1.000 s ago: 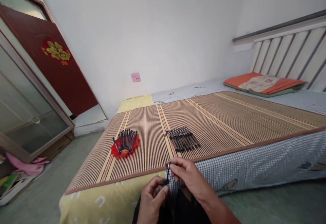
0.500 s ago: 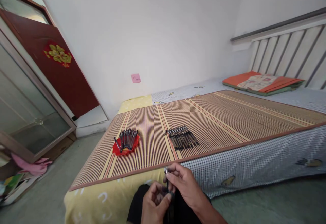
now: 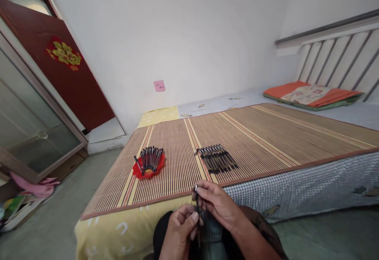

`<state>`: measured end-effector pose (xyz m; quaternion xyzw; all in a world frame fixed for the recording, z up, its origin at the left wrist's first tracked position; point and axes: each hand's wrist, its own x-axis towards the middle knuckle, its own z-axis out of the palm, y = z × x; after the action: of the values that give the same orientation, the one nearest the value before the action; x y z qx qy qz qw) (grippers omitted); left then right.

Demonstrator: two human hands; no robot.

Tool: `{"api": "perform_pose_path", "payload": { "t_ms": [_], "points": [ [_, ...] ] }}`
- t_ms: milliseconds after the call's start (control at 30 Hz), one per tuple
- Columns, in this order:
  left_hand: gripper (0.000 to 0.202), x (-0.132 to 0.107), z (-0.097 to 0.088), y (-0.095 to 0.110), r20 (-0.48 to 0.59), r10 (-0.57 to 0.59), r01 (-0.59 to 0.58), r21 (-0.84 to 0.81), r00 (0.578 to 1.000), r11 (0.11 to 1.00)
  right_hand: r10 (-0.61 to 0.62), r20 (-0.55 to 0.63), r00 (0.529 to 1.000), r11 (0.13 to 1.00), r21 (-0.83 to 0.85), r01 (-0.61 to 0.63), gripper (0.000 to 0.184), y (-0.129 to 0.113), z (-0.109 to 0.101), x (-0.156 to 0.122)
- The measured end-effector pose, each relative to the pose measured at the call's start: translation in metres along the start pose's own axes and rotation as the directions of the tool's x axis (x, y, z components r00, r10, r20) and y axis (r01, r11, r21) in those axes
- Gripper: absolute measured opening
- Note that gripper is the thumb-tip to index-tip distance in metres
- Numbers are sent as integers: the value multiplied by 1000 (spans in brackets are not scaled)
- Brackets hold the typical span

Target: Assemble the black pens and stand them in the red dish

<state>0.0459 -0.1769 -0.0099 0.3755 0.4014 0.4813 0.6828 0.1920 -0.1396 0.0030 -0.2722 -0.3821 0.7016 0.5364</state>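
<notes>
Over my lap, just in front of the bed's edge, both hands are closed on one dark pen [image 3: 197, 201] held upright. The fingers of my left hand [image 3: 184, 224] pinch its lower part. My right hand [image 3: 216, 201] grips it near the top, where a shiny tip shows. Beyond them on the mat, a row of several dark pens [image 3: 217, 158] lies side by side, slanted. To the left, a red scalloped dish [image 3: 160, 166] holds several more pens [image 3: 151, 158] fanned out. Parts of the held pen are hidden by my fingers.
A striped bamboo mat [image 3: 174, 145] covers much of the bed. A folded orange quilt [image 3: 314, 93] lies at the back right by the white headboard [image 3: 340, 60]. At left are a red-brown door [image 3: 50, 66] and a pink cloth [image 3: 38, 187] on the floor.
Both hands have risen slightly with the pen, the right one a little further from my body. The camera view has shifted slightly. The pens on the mat and in the dish stay put.
</notes>
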Motion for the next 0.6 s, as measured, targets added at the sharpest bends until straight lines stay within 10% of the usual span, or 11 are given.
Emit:
{"api": "perform_pose_path", "payload": {
  "t_ms": [200, 333, 467, 600],
  "points": [
    [36, 37, 12, 24, -29, -18, 15, -110, 999, 994, -28, 40, 999, 988, -148, 34, 34, -19, -11, 54],
    [38, 95, 15, 34, -108, 201, -169, 250, 974, 953, -270, -94, 958, 943, -228, 243, 29, -69, -33, 93],
    [37, 156, 18, 28, 22, 422, -296, 745, 906, 598, -490, -341, 803, 866, -87, 492, 31, -112, -68, 105],
    [39, 196, 30, 12, 110, 336, -219, 926, 935, 307, -510, -465, 724, 831, -48, 554, 32, -113, -97, 101]
  ]
}}
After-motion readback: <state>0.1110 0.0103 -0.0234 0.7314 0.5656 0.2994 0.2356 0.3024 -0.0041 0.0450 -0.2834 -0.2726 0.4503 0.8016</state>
